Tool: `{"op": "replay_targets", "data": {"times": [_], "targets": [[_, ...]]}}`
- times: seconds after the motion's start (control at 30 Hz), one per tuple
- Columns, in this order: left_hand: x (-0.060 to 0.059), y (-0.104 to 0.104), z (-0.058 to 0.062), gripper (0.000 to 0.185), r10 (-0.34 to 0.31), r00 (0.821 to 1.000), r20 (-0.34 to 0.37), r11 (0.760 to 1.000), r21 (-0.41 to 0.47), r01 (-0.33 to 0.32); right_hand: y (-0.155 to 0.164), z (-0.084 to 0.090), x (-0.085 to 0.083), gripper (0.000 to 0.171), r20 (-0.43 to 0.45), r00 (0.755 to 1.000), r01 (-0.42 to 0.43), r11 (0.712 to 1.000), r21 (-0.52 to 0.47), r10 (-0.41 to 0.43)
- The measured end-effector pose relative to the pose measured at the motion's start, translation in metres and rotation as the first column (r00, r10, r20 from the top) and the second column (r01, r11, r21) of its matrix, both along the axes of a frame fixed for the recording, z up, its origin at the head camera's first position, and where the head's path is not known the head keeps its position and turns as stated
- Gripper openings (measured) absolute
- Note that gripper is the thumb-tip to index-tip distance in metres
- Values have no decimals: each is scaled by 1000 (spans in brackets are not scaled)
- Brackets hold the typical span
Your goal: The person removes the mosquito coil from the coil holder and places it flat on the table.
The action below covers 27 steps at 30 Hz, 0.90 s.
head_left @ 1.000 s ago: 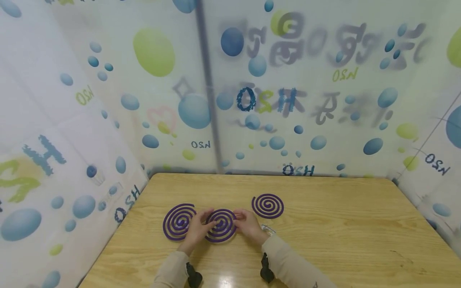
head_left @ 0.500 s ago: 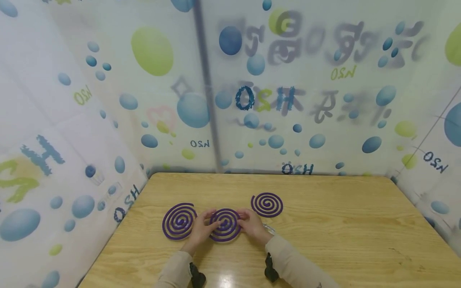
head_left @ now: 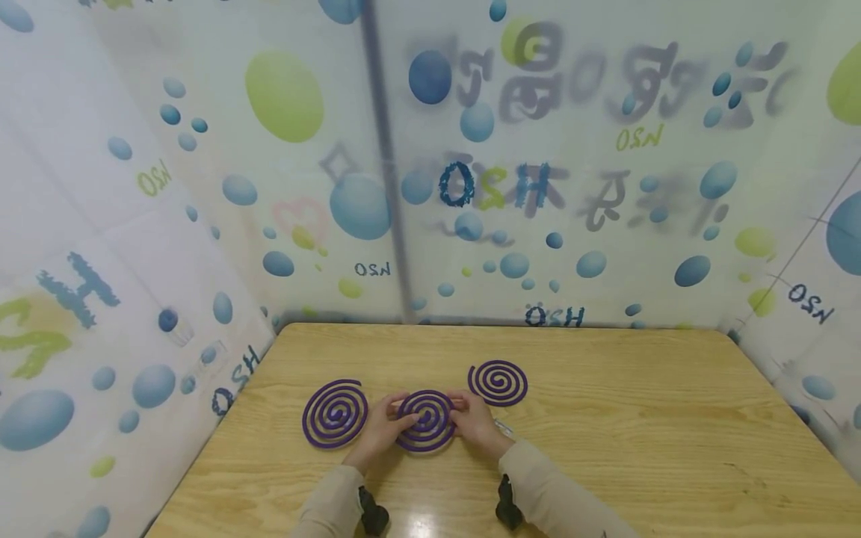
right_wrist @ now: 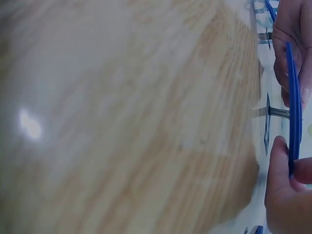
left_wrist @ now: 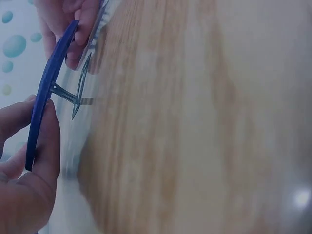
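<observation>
Both hands, left hand (head_left: 381,432) and right hand (head_left: 476,424), still pinch the middle coil (head_left: 427,421), now shifted slightly right over its metal stand (left_wrist: 73,97).

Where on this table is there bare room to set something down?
The table's right half, beyond the right coil, is bare, as is the back strip by the wall. It is crowded front left, where both hands hold the middle coil beside the left coil.

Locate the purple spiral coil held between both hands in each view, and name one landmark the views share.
Head: middle coil low centre, between two other coils, gripped by left hand and right hand.
Left wrist: seen edge-on as a blue strip at upper left, on a thin metal stand.
Right wrist: edge-on at the right edge.
Shared landmark: the wooden table.
</observation>
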<state>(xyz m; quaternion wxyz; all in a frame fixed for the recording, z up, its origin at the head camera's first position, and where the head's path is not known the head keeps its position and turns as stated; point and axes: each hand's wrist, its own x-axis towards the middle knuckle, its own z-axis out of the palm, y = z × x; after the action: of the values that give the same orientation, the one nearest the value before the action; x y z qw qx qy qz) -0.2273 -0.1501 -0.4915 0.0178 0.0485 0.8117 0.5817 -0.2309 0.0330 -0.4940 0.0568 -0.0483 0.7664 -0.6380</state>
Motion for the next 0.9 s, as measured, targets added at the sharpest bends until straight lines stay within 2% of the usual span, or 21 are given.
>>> {"op": "replay_targets", "data": {"times": [0.27,0.53,0.67,0.9], "targets": [[-1,2,3,48,4,1000,0,1000,-2,-4,0,-1,1,33,-18,1000,-2,1000,-11,2],[1,3,13,49,-12,1000,-15,998,-58,11,0,-4,3,33,24,1000,-15,997,-70,16],[1,3,15,49,-12,1000,-13,997,-82,11,-1,-5,3,34,30,1000,-6,997,-74,8],[0,2,16,49,-23,1000,-2,998,-63,23,0,-3,2,35,44,999,9,999,-50,-7]]}}
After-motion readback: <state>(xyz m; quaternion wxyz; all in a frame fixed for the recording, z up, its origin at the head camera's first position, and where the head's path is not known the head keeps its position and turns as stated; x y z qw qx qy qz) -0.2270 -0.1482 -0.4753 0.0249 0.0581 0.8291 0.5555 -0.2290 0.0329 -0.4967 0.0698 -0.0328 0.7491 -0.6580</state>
